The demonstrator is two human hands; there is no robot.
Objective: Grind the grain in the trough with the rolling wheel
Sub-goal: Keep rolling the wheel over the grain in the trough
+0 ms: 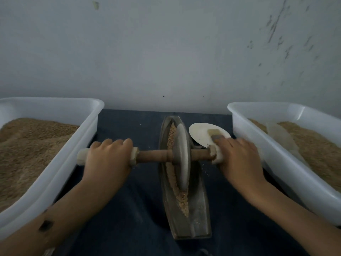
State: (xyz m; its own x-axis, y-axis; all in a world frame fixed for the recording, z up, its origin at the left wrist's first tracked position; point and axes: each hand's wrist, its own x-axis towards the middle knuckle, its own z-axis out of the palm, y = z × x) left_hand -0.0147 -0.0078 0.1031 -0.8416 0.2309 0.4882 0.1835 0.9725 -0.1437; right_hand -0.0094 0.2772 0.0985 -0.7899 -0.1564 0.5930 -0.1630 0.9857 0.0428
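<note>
A long, boat-shaped metal trough (197, 218) lies lengthwise on the dark cloth in the middle. Coarse tan grain (181, 197) fills its groove. A grey metal rolling wheel (181, 157) stands on edge in the groove, about midway along it. A wooden axle (153, 157) runs through the wheel, with pale wrapped grips at both ends. My left hand (108, 157) grips the left grip. My right hand (239, 159) grips the right grip, which is mostly hidden under the fingers.
A white plastic tub (55, 174) heaped with tan grain stands at the left. A second white tub (276, 163) with grain and a pale scoop (282, 135) stands at the right. A small white dish (201, 132) sits beyond my right hand. A grey wall is close behind.
</note>
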